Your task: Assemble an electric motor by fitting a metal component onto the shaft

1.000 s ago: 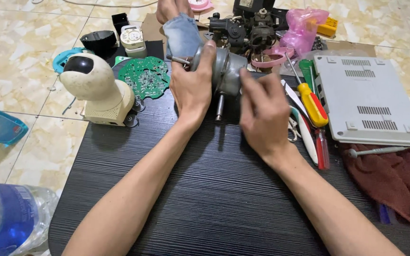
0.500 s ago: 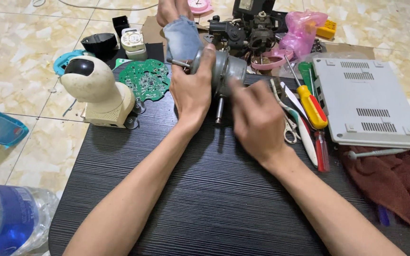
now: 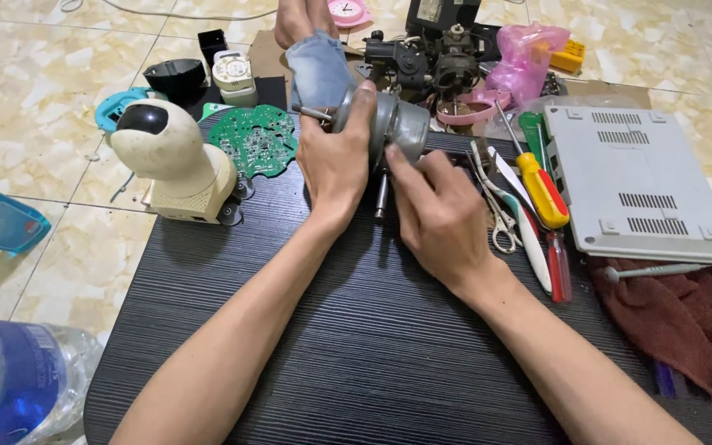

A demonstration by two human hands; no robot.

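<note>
A grey metal motor housing with a steel shaft pointing toward me rests at the far middle of the black ribbed board. My left hand wraps over the motor's left side, fingers curled over its top. My right hand lies against the motor's lower right, fingertips touching its rim beside the shaft.
A cream dome camera and a green circuit board lie to the left. Scissors, a yellow-handled screwdriver and a red one lie right, by a grey box on a brown rag. A plastic bottle sits bottom left.
My right hand has slid left and up along the motor, its fingers now at the rim near the shaft. The left hand keeps its hold.
</note>
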